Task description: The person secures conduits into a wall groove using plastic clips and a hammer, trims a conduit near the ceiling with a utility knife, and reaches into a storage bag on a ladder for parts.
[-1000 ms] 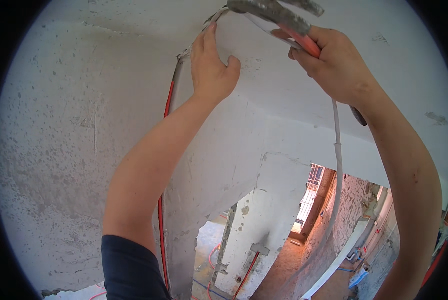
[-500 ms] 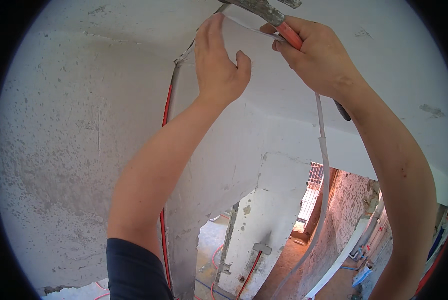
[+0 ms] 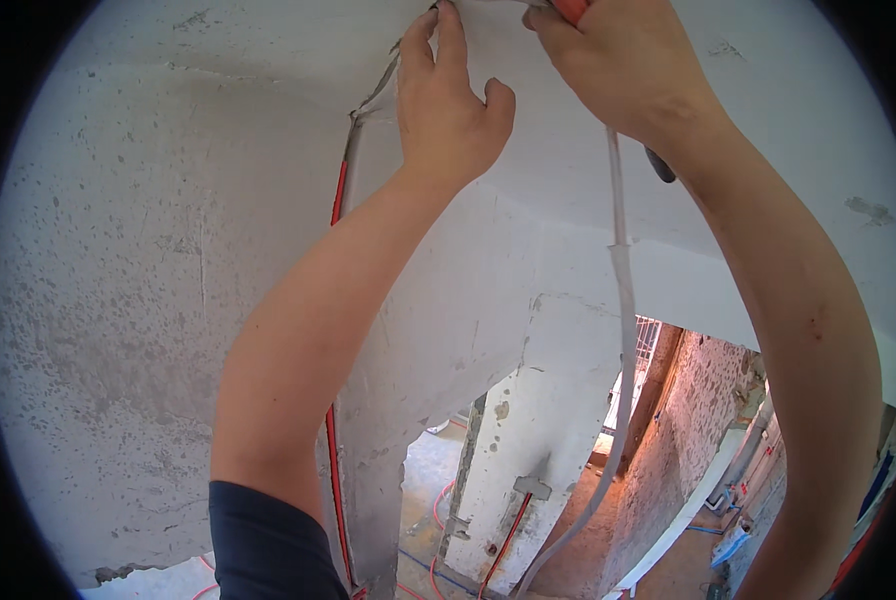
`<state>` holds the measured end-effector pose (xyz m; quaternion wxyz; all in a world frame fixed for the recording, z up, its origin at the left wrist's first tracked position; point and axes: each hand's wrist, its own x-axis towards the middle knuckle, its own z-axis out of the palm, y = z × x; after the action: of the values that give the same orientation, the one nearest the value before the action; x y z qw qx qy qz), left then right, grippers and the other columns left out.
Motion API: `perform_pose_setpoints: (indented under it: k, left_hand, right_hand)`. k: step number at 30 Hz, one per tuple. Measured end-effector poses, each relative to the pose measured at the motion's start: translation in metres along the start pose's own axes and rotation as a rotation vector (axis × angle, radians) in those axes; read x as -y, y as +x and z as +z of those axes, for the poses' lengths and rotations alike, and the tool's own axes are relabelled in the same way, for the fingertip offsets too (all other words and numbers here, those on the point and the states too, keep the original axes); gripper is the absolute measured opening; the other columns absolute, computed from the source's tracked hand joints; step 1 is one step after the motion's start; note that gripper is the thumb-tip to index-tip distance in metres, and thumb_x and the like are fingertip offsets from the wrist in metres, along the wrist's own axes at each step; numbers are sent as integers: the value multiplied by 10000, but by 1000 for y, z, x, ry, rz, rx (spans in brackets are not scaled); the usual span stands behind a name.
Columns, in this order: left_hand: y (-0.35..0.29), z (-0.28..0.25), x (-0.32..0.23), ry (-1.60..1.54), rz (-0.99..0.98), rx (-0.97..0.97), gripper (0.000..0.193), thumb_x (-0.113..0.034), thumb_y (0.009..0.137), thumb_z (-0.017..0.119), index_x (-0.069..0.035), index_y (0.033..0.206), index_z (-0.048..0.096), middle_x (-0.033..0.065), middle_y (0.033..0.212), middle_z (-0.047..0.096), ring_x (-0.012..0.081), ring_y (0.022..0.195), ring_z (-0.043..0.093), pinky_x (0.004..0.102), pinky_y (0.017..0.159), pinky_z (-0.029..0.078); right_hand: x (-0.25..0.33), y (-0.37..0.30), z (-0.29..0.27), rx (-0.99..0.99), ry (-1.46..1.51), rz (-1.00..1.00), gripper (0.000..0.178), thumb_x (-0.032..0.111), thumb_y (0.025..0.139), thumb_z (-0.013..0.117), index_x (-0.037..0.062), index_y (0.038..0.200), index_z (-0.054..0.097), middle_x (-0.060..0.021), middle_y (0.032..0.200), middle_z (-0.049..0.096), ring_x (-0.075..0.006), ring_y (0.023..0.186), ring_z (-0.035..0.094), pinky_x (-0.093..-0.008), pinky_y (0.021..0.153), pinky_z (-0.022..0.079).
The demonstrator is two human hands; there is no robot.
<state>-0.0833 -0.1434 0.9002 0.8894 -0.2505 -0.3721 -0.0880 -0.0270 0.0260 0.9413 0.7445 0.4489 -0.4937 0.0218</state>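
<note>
My left hand reaches up to the groove in the ceiling, fingers stretched and thumb apart, with its fingertips touching the groove near the top edge. My right hand is closed around a hammer; the orange part of its handle shows above the fist and the dark handle end below it. The hammer's head is out of view. A thin whitish flexible strip runs from between the two hands past my right hand and hangs down in a long curve.
A red conduit lies in the wall channel below the groove. Rough plastered wall stands on the left. A doorway opening at lower right shows a brick-coloured wall and pipes. A short red conduit runs down from a patched wall box.
Both hands have moved up in the picture, and the hammer's head has passed out of view at the top. The hanging strip has shifted left.
</note>
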Motion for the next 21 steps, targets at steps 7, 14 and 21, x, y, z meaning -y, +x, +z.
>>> perform_pose_setpoints:
  k: [7,14,21]
  left_hand:
    - [8,-3,-24,-130,-113,74,832,-64,779,644,65,1484,222,318,1410,343,469,1268,406,480,1072,373]
    - [-12,-19,-35,-159,-143,59,696,-48,768,587,24,1429,381,230,1403,431,376,1202,508,378,969,450]
    - [-100,-74,-72,-1264,-1026,352,439,-151,970,503,9,1378,503,97,1308,562,180,1148,525,347,1006,421]
  right_hand:
    - [16,23,-17,72,-229,133,119,28,805,551,2,886,634,-172,768,667,-336,622,571,-396,625,473]
    - [35,8,-27,34,-6,52,159,42,785,581,29,920,664,-141,770,669,-313,625,578,-385,624,475]
    - [58,-59,-4,-133,483,-71,271,79,766,644,94,1029,708,-78,810,684,-264,638,595,-361,621,486]
